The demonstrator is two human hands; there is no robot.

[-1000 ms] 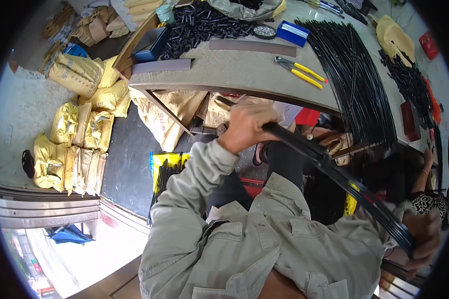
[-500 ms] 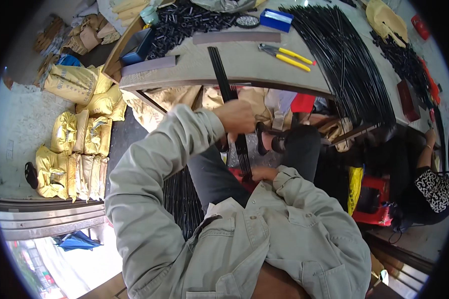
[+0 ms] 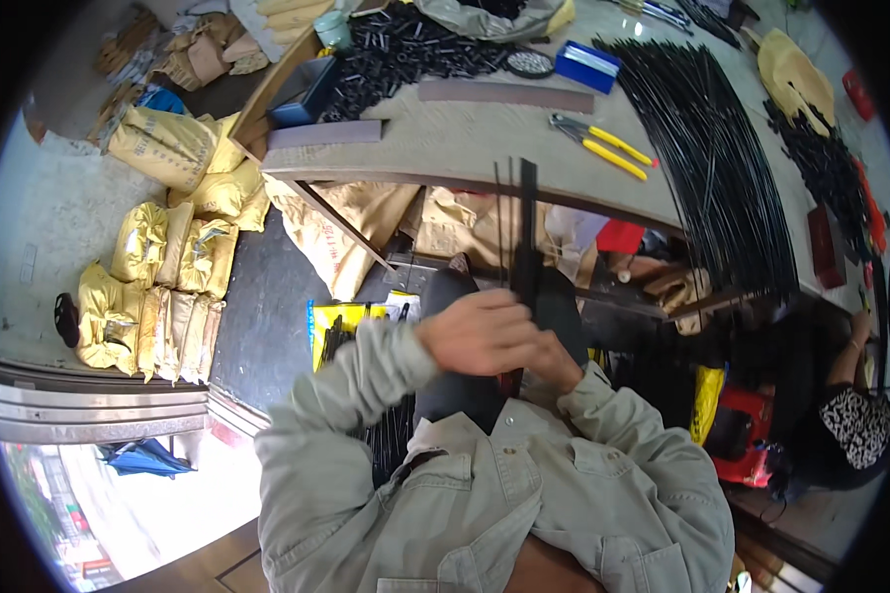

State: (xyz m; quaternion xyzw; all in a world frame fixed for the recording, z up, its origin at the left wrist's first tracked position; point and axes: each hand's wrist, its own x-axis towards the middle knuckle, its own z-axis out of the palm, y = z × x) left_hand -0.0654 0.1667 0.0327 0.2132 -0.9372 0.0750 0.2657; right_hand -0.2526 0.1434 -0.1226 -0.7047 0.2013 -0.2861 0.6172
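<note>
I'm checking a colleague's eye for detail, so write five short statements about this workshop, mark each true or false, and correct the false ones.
1. The yellow-handled pliers lie on the worktable. True.
2. The left hand and the right hand are far apart. False: they are close together.
3. A bundle of thin black rods sticks up from the hands toward the table edge. True.
4. Yellow sacks are piled at the person's left. True.
5. Nothing lies to the right of the pliers. False: a spread of long black rods lies there.
</note>
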